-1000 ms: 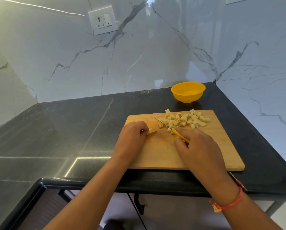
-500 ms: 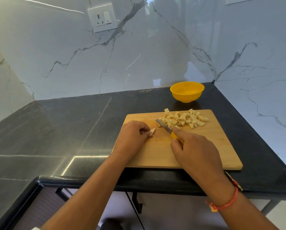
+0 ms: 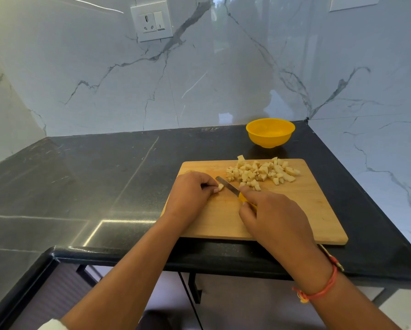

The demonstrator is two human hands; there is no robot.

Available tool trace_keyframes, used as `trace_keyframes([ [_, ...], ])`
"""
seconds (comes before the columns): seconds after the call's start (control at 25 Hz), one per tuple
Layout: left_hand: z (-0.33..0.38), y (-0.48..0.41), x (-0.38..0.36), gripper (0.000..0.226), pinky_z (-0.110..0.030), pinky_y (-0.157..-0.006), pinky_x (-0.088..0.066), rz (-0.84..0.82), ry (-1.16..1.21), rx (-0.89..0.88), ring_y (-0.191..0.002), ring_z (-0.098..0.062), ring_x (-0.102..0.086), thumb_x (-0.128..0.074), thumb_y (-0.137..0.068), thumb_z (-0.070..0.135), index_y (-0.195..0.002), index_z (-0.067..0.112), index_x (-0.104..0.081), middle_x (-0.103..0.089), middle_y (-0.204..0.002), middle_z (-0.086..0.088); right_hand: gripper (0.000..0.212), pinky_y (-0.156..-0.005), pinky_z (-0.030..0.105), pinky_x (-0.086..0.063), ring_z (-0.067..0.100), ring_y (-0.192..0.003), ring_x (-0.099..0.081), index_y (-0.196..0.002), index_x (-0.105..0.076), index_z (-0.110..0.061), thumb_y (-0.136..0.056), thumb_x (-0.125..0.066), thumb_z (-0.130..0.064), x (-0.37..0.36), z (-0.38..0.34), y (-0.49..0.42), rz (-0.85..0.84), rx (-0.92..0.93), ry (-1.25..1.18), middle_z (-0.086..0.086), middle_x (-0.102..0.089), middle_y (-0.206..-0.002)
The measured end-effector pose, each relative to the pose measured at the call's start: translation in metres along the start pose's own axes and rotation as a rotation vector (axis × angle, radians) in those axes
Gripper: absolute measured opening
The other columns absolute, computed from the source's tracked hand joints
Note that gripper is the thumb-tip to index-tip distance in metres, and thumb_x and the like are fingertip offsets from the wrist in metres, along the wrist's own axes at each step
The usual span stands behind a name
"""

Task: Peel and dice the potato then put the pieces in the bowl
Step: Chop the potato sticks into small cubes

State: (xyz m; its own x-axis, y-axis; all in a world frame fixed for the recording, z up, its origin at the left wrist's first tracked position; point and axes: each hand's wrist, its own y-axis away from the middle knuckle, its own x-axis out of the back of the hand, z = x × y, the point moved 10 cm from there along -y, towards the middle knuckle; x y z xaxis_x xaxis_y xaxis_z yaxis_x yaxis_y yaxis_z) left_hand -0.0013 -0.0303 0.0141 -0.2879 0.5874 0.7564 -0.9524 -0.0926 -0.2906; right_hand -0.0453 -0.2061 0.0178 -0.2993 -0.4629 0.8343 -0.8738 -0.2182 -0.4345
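Now left hand (image 3: 190, 194) fingers (image 3: 210, 186) pinch a potato piece (image 3: 220, 186); right hand (image 3: 276, 220) fingers (image 3: 253, 196) curl round the knife (image 3: 226, 185).

A white wall (image 3: 223, 79) with thin grey lines like marble is standing behind a shiny black worktop (image 3: 92, 175). Another wall (image 3: 378, 151) like it is closing in the right side, and the two are meeting in a corner. A white plug socket (image 3: 151, 23) with a switch is sitting high on the back wall. Part of a second white plate (image 3: 353, 2) is peeking in at the top right. Light is bouncing off the worktop in a bright line (image 3: 99, 231). Dark metal legs (image 3: 195, 289) are showing under its front edge.
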Motion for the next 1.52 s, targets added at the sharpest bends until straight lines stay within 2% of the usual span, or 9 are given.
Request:
trace_keyframes([
  [0.2,0.001,0.000,0.000,0.008,-0.015,-0.079,-0.048,0.008,-0.006,-0.007,-0.081,0.000,-0.062,-0.073,-0.088,0.022,-0.092,0.024,-0.079,-0.071,-0.085,0.014,0.044,-0.052,0.018,-0.037,0.004,-0.063,-0.048,-0.140,-0.049,-0.040,-0.097,-0.043,-0.040,-0.004,-0.007,-0.002,-0.059,0.055,0.043,-0.015,-0.058,-0.079],
  [0.44,0.000,0.001,0.000,0.007,-0.016,-0.077,-0.049,0.040,-0.002,-0.014,-0.082,-0.002,-0.062,-0.072,-0.089,0.025,-0.092,0.025,-0.079,-0.072,-0.089,0.013,0.049,-0.050,0.020,-0.039,0.005,-0.059,-0.046,-0.145,-0.037,-0.046,-0.096,-0.037,-0.042,0.008,0.002,0.015,-0.118,0.088,0.173,-0.013,-0.048,-0.068],
  [0.56,0.000,0.001,-0.001,0.009,-0.011,-0.074,-0.043,0.048,-0.009,-0.019,-0.083,-0.003,-0.061,-0.070,-0.091,0.025,-0.095,0.024,-0.078,-0.072,-0.093,0.012,0.050,-0.047,0.020,-0.037,0.005,-0.055,-0.044,-0.140,-0.045,-0.047,-0.091,-0.034,-0.043,0.020,0.008,0.020,-0.080,0.050,0.191,-0.013,-0.045,-0.064],
  [0.68,0.001,0.001,-0.002,0.013,-0.010,-0.075,-0.041,0.034,-0.026,-0.022,-0.086,-0.004,-0.062,-0.068,-0.093,0.025,-0.101,0.023,-0.078,-0.072,-0.099,0.009,0.045,-0.046,0.015,-0.028,0.003,-0.052,-0.042,-0.136,-0.054,-0.041,-0.091,-0.046,-0.039,0.027,0.004,0.016,0.010,0.025,0.096,-0.017,-0.043,-0.062],
  [0.88,0.000,0.003,0.001,0.013,-0.004,-0.072,-0.037,0.069,-0.034,-0.028,-0.085,-0.002,-0.060,-0.067,-0.093,0.022,-0.101,0.023,-0.078,-0.073,-0.099,0.009,0.044,-0.051,0.017,-0.037,0.003,-0.059,-0.046,-0.139,-0.051,-0.041,-0.094,-0.046,-0.039,0.005,-0.012,-0.002,-0.013,0.042,0.053,-0.016,-0.051,-0.070],
  [1.08,-0.002,0.003,0.002,0.009,-0.019,-0.080,-0.051,0.089,-0.022,-0.021,-0.084,-0.003,-0.063,-0.071,-0.090,0.024,-0.095,0.024,-0.078,-0.073,-0.092,0.011,0.045,-0.054,0.020,-0.043,0.002,-0.060,-0.047,-0.140,-0.048,-0.043,-0.095,-0.046,-0.039,-0.005,-0.010,-0.002,-0.071,0.037,-0.018,-0.018,-0.048,-0.067],
  [1.24,-0.001,0.005,0.002,0.008,-0.016,-0.077,-0.051,0.097,-0.010,-0.045,-0.082,-0.001,-0.062,-0.071,-0.090,0.025,-0.094,0.025,-0.078,-0.071,-0.089,0.014,0.047,-0.055,0.025,-0.049,0.005,-0.059,-0.049,-0.141,-0.043,-0.047,-0.094,-0.042,-0.042,0.002,-0.001,0.010,-0.117,0.047,0.040,-0.014,-0.051,-0.065],
  [1.36,-0.001,0.005,0.002,0.008,-0.016,-0.078,-0.051,0.105,-0.013,-0.053,-0.082,0.000,-0.062,-0.071,-0.090,0.026,-0.094,0.025,-0.077,-0.071,-0.089,0.015,0.048,-0.049,0.020,-0.041,0.004,-0.058,-0.047,-0.139,-0.046,-0.050,-0.092,-0.040,-0.043,0.015,0.006,0.018,-0.113,0.035,0.082,-0.015,-0.048,-0.064],
  [1.52,-0.004,0.006,0.002,0.013,-0.009,-0.074,-0.051,0.109,0.051,-0.041,-0.079,0.002,-0.062,-0.074,-0.087,0.023,-0.099,0.024,-0.071,-0.068,-0.084,0.015,0.044,-0.046,0.014,-0.027,0.003,-0.051,-0.043,-0.133,-0.058,-0.040,-0.090,-0.051,-0.036,0.028,-0.001,0.018,-0.005,0.029,0.033,-0.018,-0.044,-0.060],
])
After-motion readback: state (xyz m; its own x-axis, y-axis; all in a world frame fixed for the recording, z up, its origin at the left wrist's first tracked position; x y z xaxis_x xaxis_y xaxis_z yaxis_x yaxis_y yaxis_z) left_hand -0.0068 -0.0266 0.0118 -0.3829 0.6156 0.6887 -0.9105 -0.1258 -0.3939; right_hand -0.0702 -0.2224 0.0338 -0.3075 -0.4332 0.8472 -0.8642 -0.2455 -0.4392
